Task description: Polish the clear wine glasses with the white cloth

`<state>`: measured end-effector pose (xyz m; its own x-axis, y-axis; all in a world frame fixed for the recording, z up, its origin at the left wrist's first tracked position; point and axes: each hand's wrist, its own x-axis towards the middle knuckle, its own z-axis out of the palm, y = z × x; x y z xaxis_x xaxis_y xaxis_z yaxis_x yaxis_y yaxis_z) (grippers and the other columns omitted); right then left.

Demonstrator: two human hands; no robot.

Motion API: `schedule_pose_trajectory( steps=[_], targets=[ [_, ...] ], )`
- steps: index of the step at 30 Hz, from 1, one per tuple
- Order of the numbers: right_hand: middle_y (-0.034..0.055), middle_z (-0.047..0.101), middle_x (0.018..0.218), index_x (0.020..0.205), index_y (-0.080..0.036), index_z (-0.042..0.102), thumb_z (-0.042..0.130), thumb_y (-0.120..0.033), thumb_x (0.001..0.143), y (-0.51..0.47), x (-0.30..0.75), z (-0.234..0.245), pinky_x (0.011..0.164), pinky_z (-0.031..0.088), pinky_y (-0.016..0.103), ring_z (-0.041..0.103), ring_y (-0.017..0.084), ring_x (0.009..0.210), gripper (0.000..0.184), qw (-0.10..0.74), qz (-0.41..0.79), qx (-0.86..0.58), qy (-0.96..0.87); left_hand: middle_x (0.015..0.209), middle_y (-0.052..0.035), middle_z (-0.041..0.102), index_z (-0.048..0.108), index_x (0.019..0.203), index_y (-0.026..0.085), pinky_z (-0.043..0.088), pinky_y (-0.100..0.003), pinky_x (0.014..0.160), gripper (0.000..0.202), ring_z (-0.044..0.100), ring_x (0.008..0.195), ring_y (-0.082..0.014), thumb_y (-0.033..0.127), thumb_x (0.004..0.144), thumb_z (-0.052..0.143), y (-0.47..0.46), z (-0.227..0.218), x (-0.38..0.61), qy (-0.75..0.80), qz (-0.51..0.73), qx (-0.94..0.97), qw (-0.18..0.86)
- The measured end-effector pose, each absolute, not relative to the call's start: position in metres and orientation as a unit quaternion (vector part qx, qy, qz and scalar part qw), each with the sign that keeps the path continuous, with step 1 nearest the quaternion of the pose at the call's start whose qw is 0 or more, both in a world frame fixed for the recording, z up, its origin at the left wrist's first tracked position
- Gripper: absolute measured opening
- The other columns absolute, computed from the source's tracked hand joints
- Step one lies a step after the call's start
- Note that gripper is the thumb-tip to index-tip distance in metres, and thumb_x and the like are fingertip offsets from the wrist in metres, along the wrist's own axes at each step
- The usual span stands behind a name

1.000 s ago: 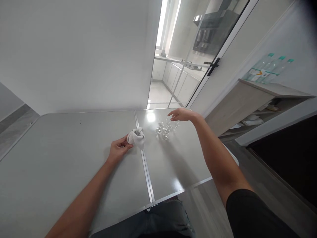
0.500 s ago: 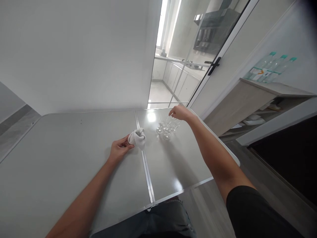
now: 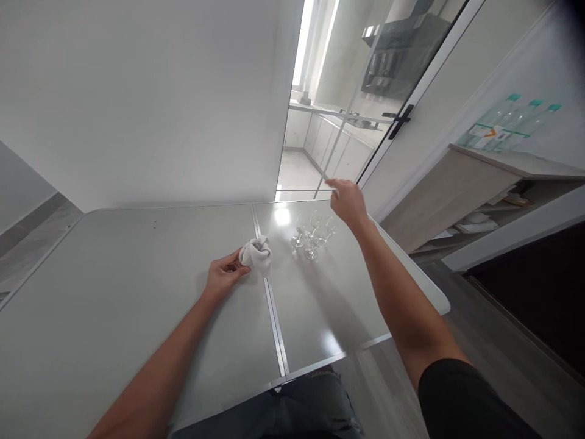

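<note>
My left hand [image 3: 223,274] rests on the grey table [image 3: 114,286] and pinches the edge of a crumpled white cloth [image 3: 258,254] beside the table's centre seam. A cluster of several small clear stemmed glasses [image 3: 313,235] stands upright to the right of the cloth. My right hand [image 3: 348,200] hovers above and just behind the glasses, fingers stretched toward the left, with nothing in it. It does not touch any glass.
A white wall runs behind the table. A glass door with a black handle [image 3: 398,121] opens onto a kitchen at the back. At the right, a wooden shelf unit [image 3: 461,183] carries three water bottles [image 3: 512,125]. The table's right edge lies close to the glasses.
My right hand has lifted off the glasses and moved up and slightly right. The left hand and the cloth have stayed put.
</note>
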<state>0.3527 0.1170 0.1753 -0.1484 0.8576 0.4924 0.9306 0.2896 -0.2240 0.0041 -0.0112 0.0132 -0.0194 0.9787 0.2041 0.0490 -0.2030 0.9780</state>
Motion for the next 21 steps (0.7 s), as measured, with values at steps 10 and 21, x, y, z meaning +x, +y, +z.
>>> schedule_pose_trajectory(
  steps=[10, 21],
  targets=[
    [0.0101, 0.065, 0.121, 0.128, -0.025, 0.052, 0.057, -0.028, 0.093, -0.023, 0.201, 0.096, 0.101, 0.045, 0.045, 0.06, 0.026, 0.113, 0.035, 0.375, 0.156, -0.326, -0.854, 0.063, 0.003, 0.05, 0.071, 0.125, 0.013, 0.034, -0.021, 0.053, 0.063, 0.036, 0.057, -0.0082, 0.037, 0.068, 0.085, -0.01, 0.009, 0.004, 0.443, 0.558, 0.56, 0.423],
    [-0.0113, 0.05, 0.059, 0.16, -0.032, 0.014, 0.05, -0.016, 0.094, 0.0, 0.236, 0.114, 0.098, 0.047, 0.047, 0.053, 0.014, 0.056, 0.076, 0.169, 0.318, -0.246, -0.9, 0.061, 0.0039, 0.049, 0.071, 0.124, 0.016, 0.036, -0.022, 0.055, 0.061, 0.037, 0.057, -0.0084, 0.04, 0.069, 0.084, -0.017, 0.012, 0.007, 0.436, 0.486, 0.661, 0.371]
  ],
)
